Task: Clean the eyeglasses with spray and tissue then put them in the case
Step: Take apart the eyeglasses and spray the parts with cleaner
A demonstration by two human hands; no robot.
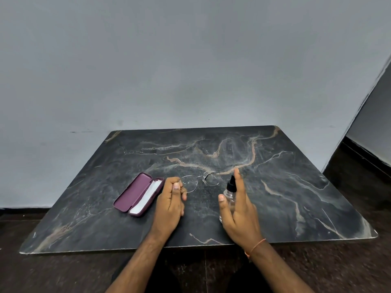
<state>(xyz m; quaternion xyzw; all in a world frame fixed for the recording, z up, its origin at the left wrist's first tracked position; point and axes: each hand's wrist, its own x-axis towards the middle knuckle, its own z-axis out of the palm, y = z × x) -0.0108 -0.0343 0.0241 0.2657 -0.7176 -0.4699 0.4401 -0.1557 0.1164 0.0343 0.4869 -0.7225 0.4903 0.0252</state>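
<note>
Thin wire-framed eyeglasses (pixel 200 180) are held just above the dark marble table (pixel 285 187), near its middle. My left hand (pixel 170 205) pinches the left rim of the eyeglasses between thumb and fingers. A clear spray bottle (pixel 229 192) with a black nozzle stands in my right hand (pixel 240 210), which wraps around it with the index finger raised beside the nozzle. The purple glasses case (pixel 135 192) lies open to the left of my left hand, with a white tissue (pixel 148 196) inside its right half.
The table stands against a grey wall. Its front edge (pixel 127 249) runs just below my wrists. Dark floor surrounds the table on the left, right and front.
</note>
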